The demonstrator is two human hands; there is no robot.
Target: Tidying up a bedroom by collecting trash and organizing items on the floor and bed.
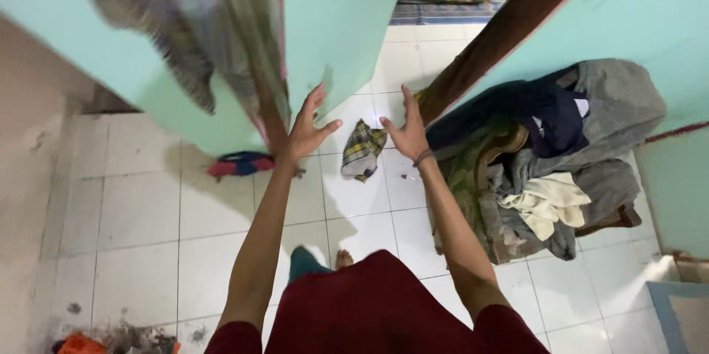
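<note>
Left hand and right hand were spread open, empty; checked cloth between them, clothes pile at 3 o'clock.

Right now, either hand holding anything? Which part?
Nothing held. Left hand and right hand are open, fingers spread, above the plaid cloth on the floor.

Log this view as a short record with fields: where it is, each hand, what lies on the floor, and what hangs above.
Setting: white tiled floor by a turquoise wall
Left hand: open, fingers spread, holding nothing
Right hand: open, palm inward, holding nothing
Between hands: plaid cloth, apparently mid-air or on the floor; cannot tell
Floor right: clothes pile against the wall
Floor left: red and blue cloth
Above: blurred hanging fabric
</note>
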